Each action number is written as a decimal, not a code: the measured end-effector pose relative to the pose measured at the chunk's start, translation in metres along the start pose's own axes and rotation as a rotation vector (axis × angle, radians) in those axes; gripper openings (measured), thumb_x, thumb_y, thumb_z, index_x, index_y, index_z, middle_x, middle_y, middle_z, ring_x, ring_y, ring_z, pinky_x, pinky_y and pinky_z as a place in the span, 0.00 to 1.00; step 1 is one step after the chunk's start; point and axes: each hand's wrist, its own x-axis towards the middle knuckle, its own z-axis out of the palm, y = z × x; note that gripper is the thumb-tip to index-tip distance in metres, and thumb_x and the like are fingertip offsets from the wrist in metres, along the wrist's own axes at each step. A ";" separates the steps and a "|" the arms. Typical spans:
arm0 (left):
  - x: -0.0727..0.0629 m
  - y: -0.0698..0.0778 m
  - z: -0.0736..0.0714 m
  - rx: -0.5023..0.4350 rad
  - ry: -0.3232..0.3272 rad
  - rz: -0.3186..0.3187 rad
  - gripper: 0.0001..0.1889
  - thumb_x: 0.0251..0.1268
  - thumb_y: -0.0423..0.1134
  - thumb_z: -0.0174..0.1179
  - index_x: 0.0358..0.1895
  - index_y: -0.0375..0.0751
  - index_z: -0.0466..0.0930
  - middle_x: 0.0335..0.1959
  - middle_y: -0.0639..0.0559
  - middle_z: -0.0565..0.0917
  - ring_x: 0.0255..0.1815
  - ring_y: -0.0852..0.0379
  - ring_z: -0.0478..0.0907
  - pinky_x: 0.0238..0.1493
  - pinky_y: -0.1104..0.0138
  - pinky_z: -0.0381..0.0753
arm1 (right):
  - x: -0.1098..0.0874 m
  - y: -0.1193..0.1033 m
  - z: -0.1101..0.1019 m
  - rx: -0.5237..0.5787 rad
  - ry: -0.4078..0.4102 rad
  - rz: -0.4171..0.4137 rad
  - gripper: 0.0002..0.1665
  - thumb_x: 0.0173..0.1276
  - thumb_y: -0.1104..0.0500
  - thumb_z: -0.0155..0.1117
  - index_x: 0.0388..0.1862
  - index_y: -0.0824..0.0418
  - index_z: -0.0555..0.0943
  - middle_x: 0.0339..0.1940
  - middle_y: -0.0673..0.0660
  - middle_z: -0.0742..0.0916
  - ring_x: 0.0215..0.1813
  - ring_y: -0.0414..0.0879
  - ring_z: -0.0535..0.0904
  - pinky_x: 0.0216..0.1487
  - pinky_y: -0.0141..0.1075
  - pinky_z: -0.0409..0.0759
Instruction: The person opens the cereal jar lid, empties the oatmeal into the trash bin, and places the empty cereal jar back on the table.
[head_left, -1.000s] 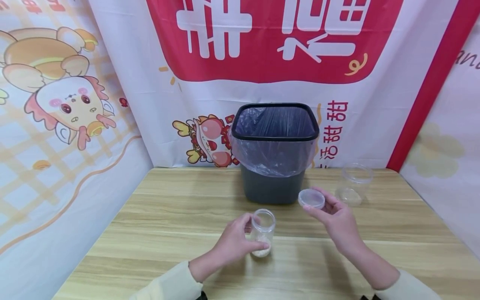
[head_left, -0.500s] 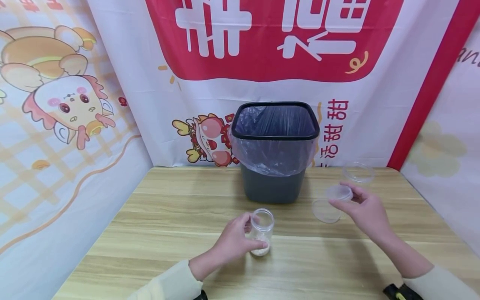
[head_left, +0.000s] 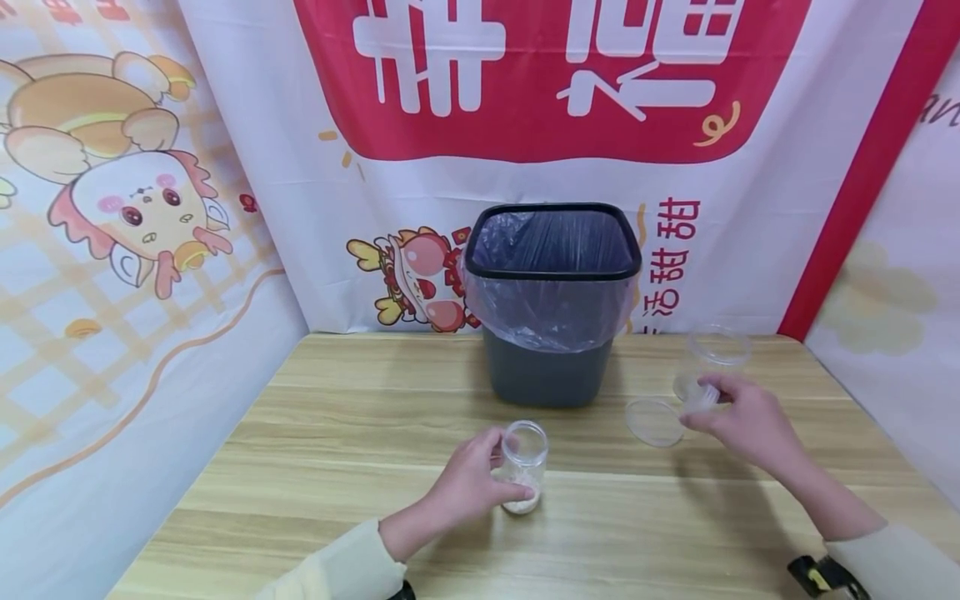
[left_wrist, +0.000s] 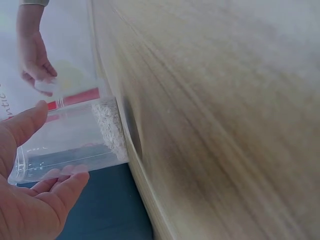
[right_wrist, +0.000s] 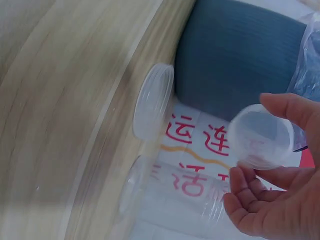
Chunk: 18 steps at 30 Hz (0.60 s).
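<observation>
My left hand (head_left: 468, 479) grips a small clear jar (head_left: 527, 458) around its side. Upright and lidless on the table, the jar has a layer of white, rice-like grains (left_wrist: 110, 127) at its bottom. My right hand (head_left: 753, 425) pinches a small translucent lid (right_wrist: 261, 137) between thumb and fingers, above the table and tilted on edge in the head view. Just left of that hand, a larger clear lid (head_left: 654, 423) lies flat. Behind the hand stands a large clear jar (head_left: 696, 367), uncovered and partly hidden by it.
A dark bin (head_left: 547, 375) with a clear plastic liner (head_left: 543, 312) stands at the back middle of the wooden table (head_left: 360, 417). Printed cloths (head_left: 420, 196) hang close around the back and both sides.
My right hand has moved to the right with the small lid and tipped it from nearly flat to on edge. The larger lid has come into sight. My left hand and its jar stay put.
</observation>
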 end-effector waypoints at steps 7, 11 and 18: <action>0.000 -0.002 0.001 0.007 -0.009 -0.009 0.29 0.40 0.39 0.80 0.48 0.38 0.75 0.48 0.45 0.79 0.51 0.42 0.80 0.51 0.56 0.80 | 0.002 0.010 -0.001 -0.106 -0.108 0.017 0.33 0.46 0.54 0.78 0.44 0.77 0.80 0.29 0.60 0.83 0.33 0.54 0.77 0.34 0.46 0.76; 0.000 -0.003 0.001 0.003 -0.013 -0.007 0.31 0.41 0.39 0.79 0.51 0.36 0.75 0.47 0.46 0.79 0.51 0.42 0.80 0.51 0.57 0.80 | 0.004 0.017 -0.002 -0.160 -0.159 0.028 0.27 0.46 0.55 0.76 0.39 0.75 0.80 0.23 0.54 0.79 0.27 0.50 0.71 0.28 0.41 0.70; 0.000 -0.005 0.002 0.026 -0.012 -0.006 0.33 0.40 0.39 0.79 0.53 0.35 0.75 0.47 0.46 0.79 0.50 0.43 0.80 0.51 0.57 0.80 | 0.007 0.031 -0.001 -0.241 -0.167 0.000 0.33 0.42 0.56 0.75 0.39 0.82 0.78 0.27 0.63 0.82 0.29 0.54 0.74 0.32 0.50 0.75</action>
